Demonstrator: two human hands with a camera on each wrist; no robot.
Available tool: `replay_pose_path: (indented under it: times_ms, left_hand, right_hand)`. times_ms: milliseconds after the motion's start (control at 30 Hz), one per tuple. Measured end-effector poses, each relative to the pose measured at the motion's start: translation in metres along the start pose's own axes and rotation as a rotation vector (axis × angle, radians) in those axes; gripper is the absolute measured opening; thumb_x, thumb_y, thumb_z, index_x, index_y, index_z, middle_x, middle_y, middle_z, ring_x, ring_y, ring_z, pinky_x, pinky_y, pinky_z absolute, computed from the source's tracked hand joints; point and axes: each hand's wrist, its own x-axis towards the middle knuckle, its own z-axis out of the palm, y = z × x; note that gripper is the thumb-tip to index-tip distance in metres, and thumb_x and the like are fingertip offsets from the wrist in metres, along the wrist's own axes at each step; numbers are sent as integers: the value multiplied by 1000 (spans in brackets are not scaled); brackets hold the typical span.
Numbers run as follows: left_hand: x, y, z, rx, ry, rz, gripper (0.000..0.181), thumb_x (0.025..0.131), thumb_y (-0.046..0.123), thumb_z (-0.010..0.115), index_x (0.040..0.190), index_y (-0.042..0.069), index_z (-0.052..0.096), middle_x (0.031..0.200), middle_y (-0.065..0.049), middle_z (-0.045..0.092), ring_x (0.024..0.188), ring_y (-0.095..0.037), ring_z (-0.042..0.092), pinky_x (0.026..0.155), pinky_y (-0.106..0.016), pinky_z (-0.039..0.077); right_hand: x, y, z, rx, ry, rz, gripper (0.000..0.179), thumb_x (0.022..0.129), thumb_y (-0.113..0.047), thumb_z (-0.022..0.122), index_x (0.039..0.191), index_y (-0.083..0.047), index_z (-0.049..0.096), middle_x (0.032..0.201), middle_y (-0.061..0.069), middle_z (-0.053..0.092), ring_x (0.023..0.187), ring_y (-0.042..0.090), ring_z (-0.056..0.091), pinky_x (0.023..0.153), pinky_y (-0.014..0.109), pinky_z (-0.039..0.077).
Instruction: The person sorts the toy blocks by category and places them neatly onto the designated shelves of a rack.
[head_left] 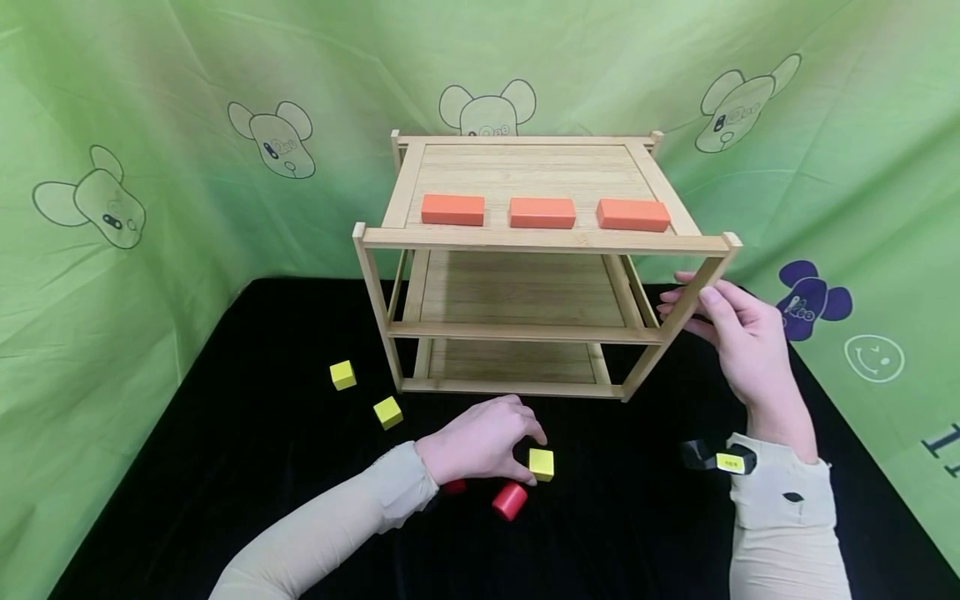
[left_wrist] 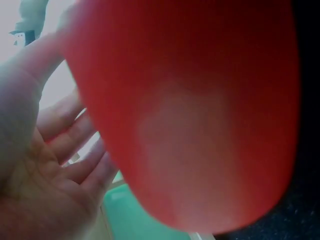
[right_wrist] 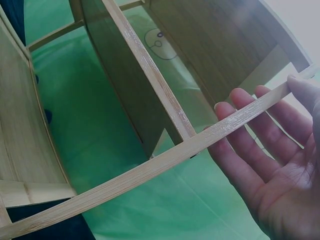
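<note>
Over the dark cloth, my left hand (head_left: 483,442) has its thumb and index finger spread around a yellow cube (head_left: 542,465); a small gap shows above the cube. Just below the thumb lies a red cylinder (head_left: 510,501). Another red piece (head_left: 454,487) is mostly hidden under the wrist. A blurred red shape (left_wrist: 195,140) fills much of the left wrist view, beside the left palm. My right hand (head_left: 746,342) holds the slanted right front post (right_wrist: 235,120) of a three-tier wooden shelf rack (head_left: 525,242), thumb in front and fingers behind.
Three orange blocks, left (head_left: 453,210), middle (head_left: 542,212) and right (head_left: 633,215), stand in a row on the top shelf. Two more yellow cubes, one farther (head_left: 342,375) and one nearer (head_left: 388,412), lie left of the rack. A green printed curtain (head_left: 187,150) surrounds the black cloth (head_left: 300,467).
</note>
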Motion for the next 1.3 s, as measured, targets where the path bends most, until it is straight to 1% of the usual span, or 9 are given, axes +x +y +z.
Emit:
replay_pose_path:
  times_ms: [133,333,467,633,800,933,1100,1300]
  left_hand:
    - [0,-1,1,-36,-5,0,40,78,44,89,110,23,78,104,15,69,99,-3,56,86,-15,46]
    - [0,-2,2,-90,-13,-15,31,83,36,87,109,23,79,104,17,70,103,-2,56,88,-14,45]
    - [-2,-3,2,-121,-7,-5,30,84,32,87,110,20,78,105,15,70,104,-2,57,90,-13,44]
    - [-4,-5,0,-159,18,-6,30,85,28,86,112,19,78,108,14,70,110,-4,57,96,-15,44]
    - [-7,-8,-4,-174,50,-1,31,84,26,87,113,18,78,110,11,71,113,-6,58,100,-19,44]
    - [-10,-11,-10,-195,80,-2,32,84,24,86,114,17,77,111,10,71,113,-6,58,99,-18,45]
    - [-14,-15,-17,-245,110,-19,33,85,22,86,116,16,76,113,9,70,112,-6,57,97,-17,45]
    - [-20,-20,-22,-282,155,-28,33,85,19,86,116,14,76,114,6,71,114,-9,58,98,-19,46]
  right_hand:
    - [0,0,0,7,-1,-6,34,109,-7,47,131,17,57,107,15,74,103,24,71,87,26,57]
    - [0,0,0,10,-1,-6,34,109,-6,47,131,17,57,107,15,74,103,23,71,86,26,57]
    - [0,0,0,5,2,-3,34,109,-7,47,131,18,56,107,15,74,103,24,71,86,26,57]
    - [-1,0,0,7,-1,-6,34,109,-6,46,131,17,57,107,15,74,103,24,71,87,26,57]
    - [0,1,-1,7,-1,-11,35,109,-6,46,131,20,54,107,15,74,103,24,71,87,26,57]
    - [0,1,-1,10,-4,-11,35,109,-6,46,131,20,53,107,15,74,103,24,71,87,26,57]
    - [0,0,0,9,-3,-8,34,109,-6,46,131,17,57,107,15,74,103,24,71,87,26,57]
    - [0,0,0,6,-2,-7,33,109,-6,46,131,16,58,107,15,74,103,23,71,87,26,57]
